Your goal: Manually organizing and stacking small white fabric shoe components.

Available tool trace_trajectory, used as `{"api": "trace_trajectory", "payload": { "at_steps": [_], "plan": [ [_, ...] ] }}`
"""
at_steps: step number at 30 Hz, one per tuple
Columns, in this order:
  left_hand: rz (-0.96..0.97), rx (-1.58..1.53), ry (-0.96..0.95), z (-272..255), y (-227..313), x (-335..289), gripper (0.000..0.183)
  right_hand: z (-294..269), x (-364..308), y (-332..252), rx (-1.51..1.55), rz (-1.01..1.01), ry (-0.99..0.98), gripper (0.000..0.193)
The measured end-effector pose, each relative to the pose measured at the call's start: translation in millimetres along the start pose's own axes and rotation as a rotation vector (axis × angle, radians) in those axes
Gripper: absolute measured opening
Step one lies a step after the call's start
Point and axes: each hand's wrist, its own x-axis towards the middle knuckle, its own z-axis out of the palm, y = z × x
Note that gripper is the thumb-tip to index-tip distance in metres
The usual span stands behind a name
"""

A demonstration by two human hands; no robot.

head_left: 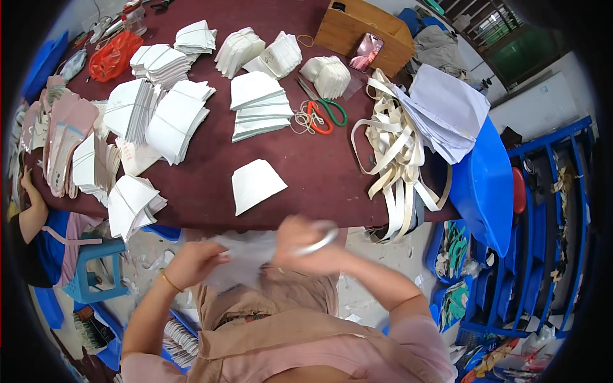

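My left hand (195, 262), with a gold bangle at the wrist, pinches the edge of a thin pale sheet (239, 258) just off the table's near edge, above my lap. My right hand (303, 246) is closed at the sheet's other side and smeared by motion. A whitish curved object (322, 239) juts from its fist, too blurred to name. On the table ahead lies a small stack of white cut pieces (257, 185). Scissors (322, 112) with one orange and one green handle lie farther back beside a loop of string.
Several white stacks (179, 121) cover the dark red table (306, 201). Cream straps (396, 153) and large pale sheets (447, 108) lie right, by a blue tub (482, 185). A wooden box (364, 38) with a phone stands behind. Another person's arm (32, 201) is at far left.
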Motion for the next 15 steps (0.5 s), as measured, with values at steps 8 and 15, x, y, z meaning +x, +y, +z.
{"api": "trace_trajectory", "payload": {
  "at_steps": [8, 15],
  "plan": [
    [-0.709, 0.411, 0.119, 35, -132, -159, 0.023, -27, -25, -2, 0.296, 0.007, 0.366, 0.015],
    [-0.023, 0.170, -0.010, -31, 5, 99, 0.015, -27, -31, -11, 0.160, 0.306, 0.474, 0.032]
  ]
}}
